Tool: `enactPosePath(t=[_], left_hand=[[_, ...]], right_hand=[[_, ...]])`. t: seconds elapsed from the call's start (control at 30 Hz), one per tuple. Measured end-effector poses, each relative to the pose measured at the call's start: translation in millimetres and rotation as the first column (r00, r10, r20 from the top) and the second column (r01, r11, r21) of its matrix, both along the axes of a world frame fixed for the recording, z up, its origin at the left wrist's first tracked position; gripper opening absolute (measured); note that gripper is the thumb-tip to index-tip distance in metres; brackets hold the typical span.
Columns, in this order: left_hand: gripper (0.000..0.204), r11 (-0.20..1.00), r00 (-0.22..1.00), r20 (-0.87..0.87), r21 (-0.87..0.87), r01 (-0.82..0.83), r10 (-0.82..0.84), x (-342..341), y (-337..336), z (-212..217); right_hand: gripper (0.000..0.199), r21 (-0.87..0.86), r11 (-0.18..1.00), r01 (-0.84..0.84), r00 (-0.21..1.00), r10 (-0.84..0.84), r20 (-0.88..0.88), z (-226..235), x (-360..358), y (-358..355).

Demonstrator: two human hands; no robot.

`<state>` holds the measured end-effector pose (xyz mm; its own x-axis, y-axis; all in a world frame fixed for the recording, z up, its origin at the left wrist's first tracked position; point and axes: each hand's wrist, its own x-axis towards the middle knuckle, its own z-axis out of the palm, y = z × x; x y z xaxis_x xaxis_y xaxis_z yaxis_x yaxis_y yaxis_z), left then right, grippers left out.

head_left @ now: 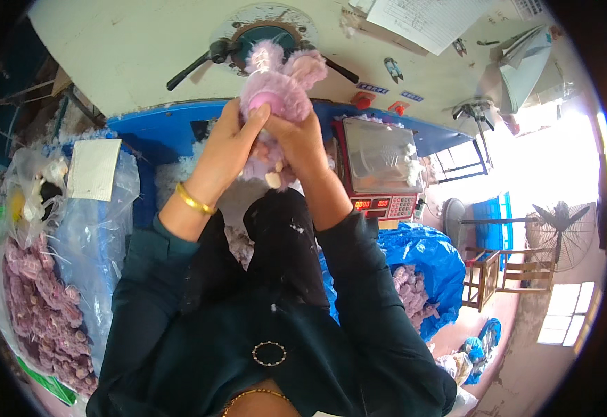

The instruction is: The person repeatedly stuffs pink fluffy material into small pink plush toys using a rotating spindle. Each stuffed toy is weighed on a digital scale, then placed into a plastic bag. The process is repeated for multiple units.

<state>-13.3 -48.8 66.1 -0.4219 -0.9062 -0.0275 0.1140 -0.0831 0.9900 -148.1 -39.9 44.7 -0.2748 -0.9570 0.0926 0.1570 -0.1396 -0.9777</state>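
Note:
A fluffy pink-purple plush rabbit (pixel 275 87) is held up between both hands, its two ears pointing away from me. My left hand (pixel 237 135) grips its left side, the thumb pressed on a smooth pink patch on the head. Around the right side, my right hand (pixel 296 142) is closed on the same plush toy. The toy's lower body hangs below the wrists, partly hidden by them. Just beyond it, a round machine fitting (pixel 265 15) with two dark handles is set in the pale machine panel (pixel 129 48).
A red digital scale (pixel 380 203) with a clear-covered pan stands at right. Blue bags (pixel 428 243) of plush pieces lie below it. At left, a clear plastic bag (pixel 95 243) borders a heap of pink plush skins (pixel 43 299). White stuffing (pixel 178 170) lies along the blue trough.

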Motion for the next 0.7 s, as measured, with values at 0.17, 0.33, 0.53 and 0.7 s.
enactPosePath(t=[0.17, 0.33, 0.53, 0.7], left_hand=[[0.043, 0.977, 0.998, 0.012, -0.203, -0.066, 0.070, 9, 47, -19], [0.048, 0.930, 1.000, -0.002, -0.367, -0.003, 0.003, 10, 61, -53], [0.053, 0.939, 0.993, 0.034, -0.324, 0.116, -0.111, 23, 73, -77], [0.035, 0.990, 0.989, -0.036, -0.013, 0.140, -0.141, 62, 86, -85]], right_hand=[[0.067, -0.101, 0.995, -0.026, 1.000, 0.026, 0.000, -2, 15, 50], [0.075, -0.053, 0.997, -0.050, 0.950, 0.031, -0.311, -19, 8, 72], [0.087, -0.128, 0.980, -0.155, 0.763, 0.036, -0.646, -30, -16, 93], [0.073, 0.377, 0.922, 0.089, 0.864, 0.117, -0.489, -21, -111, 100]])
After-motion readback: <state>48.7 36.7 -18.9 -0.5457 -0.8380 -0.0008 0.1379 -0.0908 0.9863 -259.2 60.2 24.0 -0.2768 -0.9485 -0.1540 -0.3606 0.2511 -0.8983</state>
